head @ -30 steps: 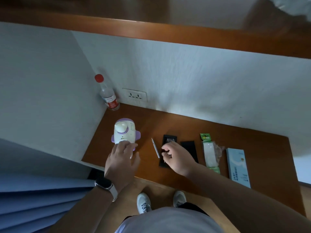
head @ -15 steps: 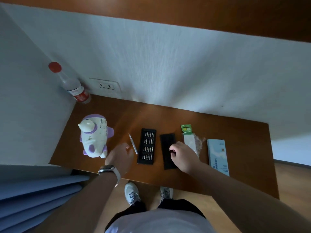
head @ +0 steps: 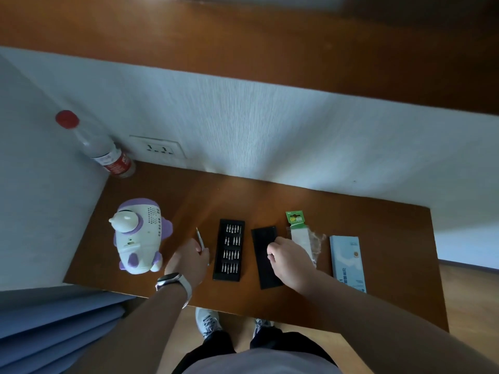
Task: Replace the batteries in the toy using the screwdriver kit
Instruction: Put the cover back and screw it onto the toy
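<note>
Toy (head: 137, 238) stands lower left of frame, upright on the surface (head: 351, 217), untouched. Left hand (head: 189, 261) lies over the screwdriver (head: 199, 236) just right of it; can't tell if it grips. Bit tray (head: 229, 249) open at centre, lid (head: 263, 238) beside it. Right hand (head: 290, 261) curled above the lid, contents hidden. Battery pack (head: 298, 233) right of that. Step looks like tool prep. Next: seat a bit in the screwdriver, then lay toy down.

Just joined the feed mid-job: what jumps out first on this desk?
The white-and-purple toy stands at the left of the desk, and an open bit tray lies mid-desk. The left hand is at the screwdriver beside the tray; the right hand is over the black lid.
</note>
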